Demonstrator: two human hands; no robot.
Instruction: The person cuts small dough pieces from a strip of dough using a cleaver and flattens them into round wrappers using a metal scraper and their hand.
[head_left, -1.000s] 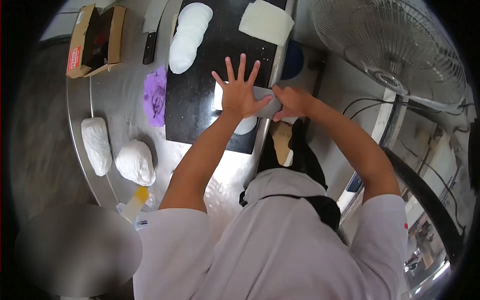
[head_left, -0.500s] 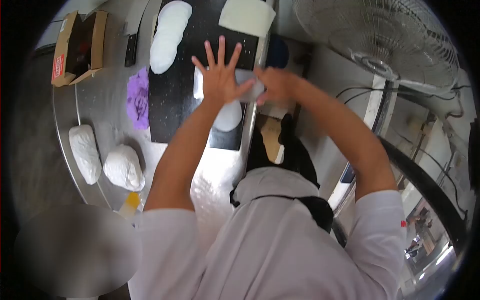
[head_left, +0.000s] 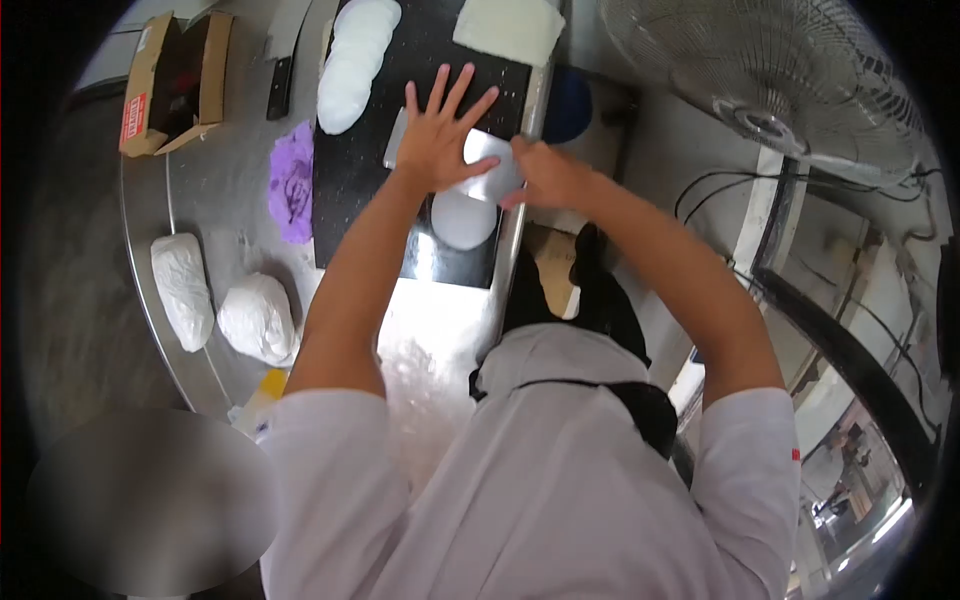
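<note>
A person in a white short-sleeved shirt [head_left: 560, 490] is laying a left hand [head_left: 440, 140] flat, fingers splayed wide apart, across a broad, mirror-bright metal blade [head_left: 492, 152] on a smooth black board [head_left: 345, 195] flecked with white specks. The right hand [head_left: 550, 172] is clamping the blade's right end between curled fingers and thumb, at the board's edge. A thin, smooth white round [head_left: 463, 220] is lying just beside the blade, on the side nearer the wearer; whether it is running beneath the metal, one cannot tell.

Farther up the board, overlapping soft white discs [head_left: 357, 68] are forming a row, while a folded cream cloth [head_left: 508, 28] is sitting near the far right corner. A crumpled purple cloth [head_left: 291, 183] is bordering the board's left side on a brushed steel table [head_left: 225, 215]. There, a black-handled knife [head_left: 281, 88], an open cardboard box [head_left: 213, 72] and two rounded, wrinkled white bundles [head_left: 257, 318] are resting. A round wire-caged fan [head_left: 770, 85] is standing at right.
</note>
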